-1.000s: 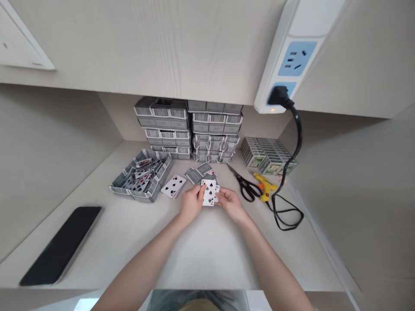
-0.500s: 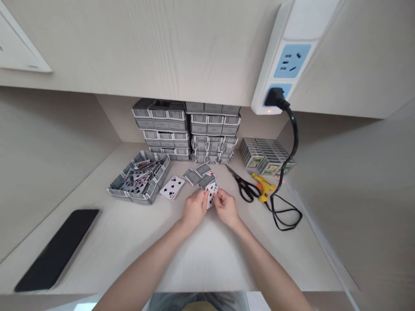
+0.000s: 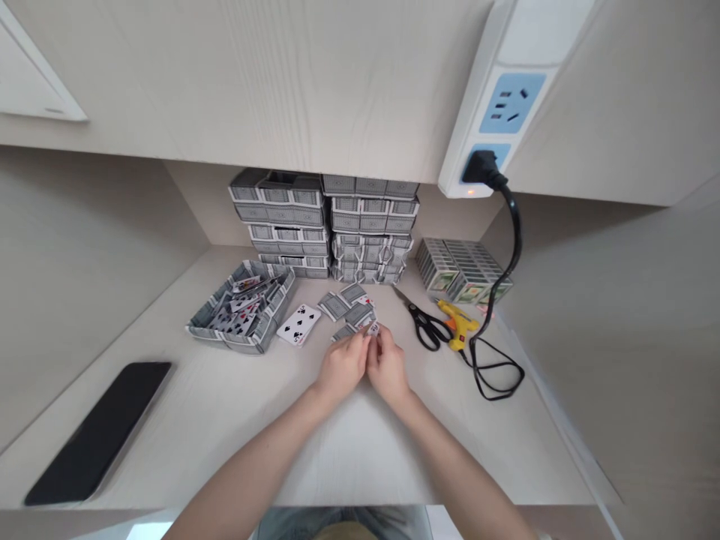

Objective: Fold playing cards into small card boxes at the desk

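Observation:
My left hand [image 3: 344, 364] and my right hand [image 3: 388, 363] meet at the middle of the desk, fingers closed together on a playing card [image 3: 373, 329]. Only the card's upper corner shows above the fingertips; the rest is hidden. Just beyond the hands lie several grey-backed cards [image 3: 354, 293], some of them folded-looking and overlapping. Left of them sits a small face-up stack of cards [image 3: 299, 325] with a five of spades on top. Farther left, a box made of folded cards [image 3: 259, 343] holds loose cards.
Behind stand stacked card-made boxes [image 3: 371, 223]. Black scissors [image 3: 428, 328] and a yellow glue gun [image 3: 458, 322] with a looped black cable [image 3: 509, 262] lie to the right, near packed card decks [image 3: 461, 266]. A black phone [image 3: 101, 431] lies front left. A power strip [image 3: 509, 101] hangs above.
The card's face, broadly visible between my hands before, is now mostly covered. My hands have drawn closer together, with the fingers pinched around it. Another grey-backed card shows by my left fingers.

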Tool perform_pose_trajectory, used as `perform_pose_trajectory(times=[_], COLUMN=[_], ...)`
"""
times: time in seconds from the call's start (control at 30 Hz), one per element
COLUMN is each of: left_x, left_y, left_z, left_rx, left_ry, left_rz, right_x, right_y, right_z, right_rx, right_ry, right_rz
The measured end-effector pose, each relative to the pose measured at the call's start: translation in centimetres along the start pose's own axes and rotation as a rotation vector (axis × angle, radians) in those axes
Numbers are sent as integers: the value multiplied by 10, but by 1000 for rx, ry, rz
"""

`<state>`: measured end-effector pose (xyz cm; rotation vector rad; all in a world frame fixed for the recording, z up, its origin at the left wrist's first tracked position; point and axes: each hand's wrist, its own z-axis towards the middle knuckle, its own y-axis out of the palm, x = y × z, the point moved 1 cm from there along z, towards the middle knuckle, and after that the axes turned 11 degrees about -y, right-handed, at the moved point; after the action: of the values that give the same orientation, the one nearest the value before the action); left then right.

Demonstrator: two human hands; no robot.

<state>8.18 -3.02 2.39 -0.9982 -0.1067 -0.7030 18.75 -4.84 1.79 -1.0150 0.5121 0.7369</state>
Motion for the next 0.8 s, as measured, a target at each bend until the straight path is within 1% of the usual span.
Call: perform_pose_trajectory(times=[0.17, 0.4, 0.5, 0.67, 0.73, 0.8], left_x=[-3, 2, 7, 9, 8, 7], left_y=[-1, 1, 1, 0, -2, -4], left_z=[1, -3, -6, -6, -5, -4], left_rx=[2, -12, -15, -24, -32, -44], left_ry=[-53, 2, 13, 68, 76, 78], left_rz=[23, 42, 67, 95, 79, 71], right_x=[6, 11, 11, 10, 10, 10], right_y=[-2, -7, -6, -2, -3, -5], right_z=[4, 7, 5, 0, 1, 3], right_rx=[-19, 24, 27, 57, 78, 105], right_ry=[2, -29, -11, 43, 75, 101], right_rz=[68, 127, 126, 4, 19, 98])
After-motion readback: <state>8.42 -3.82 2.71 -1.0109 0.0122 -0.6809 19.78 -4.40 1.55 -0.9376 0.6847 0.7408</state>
